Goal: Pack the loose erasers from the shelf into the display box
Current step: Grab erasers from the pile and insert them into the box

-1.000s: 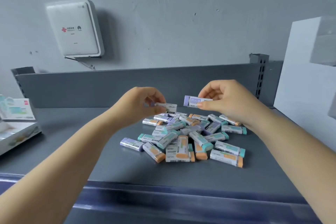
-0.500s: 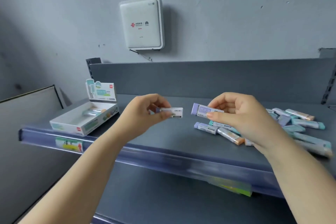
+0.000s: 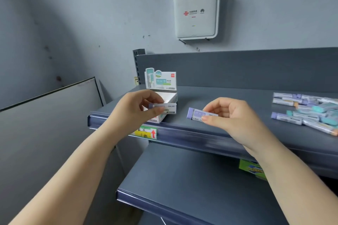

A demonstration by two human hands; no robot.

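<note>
Shelf (image 3: 247, 100) is holding the display box (image 3: 169, 97) at its left end and the loose erasers (image 3: 309, 111) piling at the right. Left hand (image 3: 135, 109) is pinching one eraser (image 3: 167, 109) in front of the box. Right hand (image 3: 232, 117) is pinching a purple eraser (image 3: 198, 114) above the shelf.

The left hand (image 3: 136, 108) hides most of the display box (image 3: 169, 97), so its contents cannot be told. Right of that box, the eraser pile (image 3: 307, 111) is blurred and cut by the picture's edge.
</note>
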